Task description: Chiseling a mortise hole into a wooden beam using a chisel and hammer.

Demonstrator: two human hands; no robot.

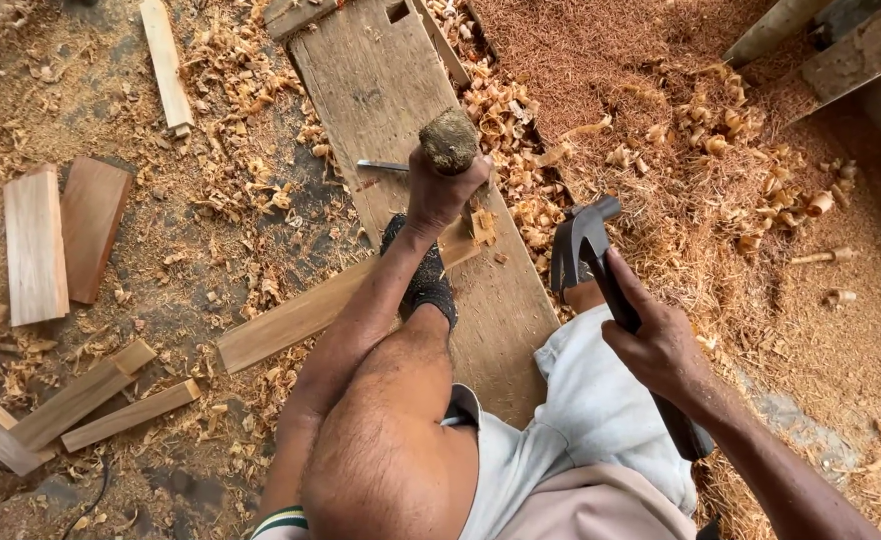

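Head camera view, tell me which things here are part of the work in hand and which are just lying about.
In use:
- chisel, gripped upright by the left hand
- hammer, raised in the right hand
- strip of wood pinned under the foot
- plank underneath

Lying about:
- two short boards
- offcut sticks
- slat
- shavings
- small metal tool

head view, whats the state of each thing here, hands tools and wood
left hand: closed around the chisel handle
wooden-handled chisel with battered, mushroomed top: upright, tip on the strip
right hand: gripping the hammer handle
dark metal claw hammer: raised, off the chisel
long pale wooden strip: lying across the plank, pinned under a foot in a dark sock
wide grey wooden plank: flat on the ground
curled wood shavings: scattered loose
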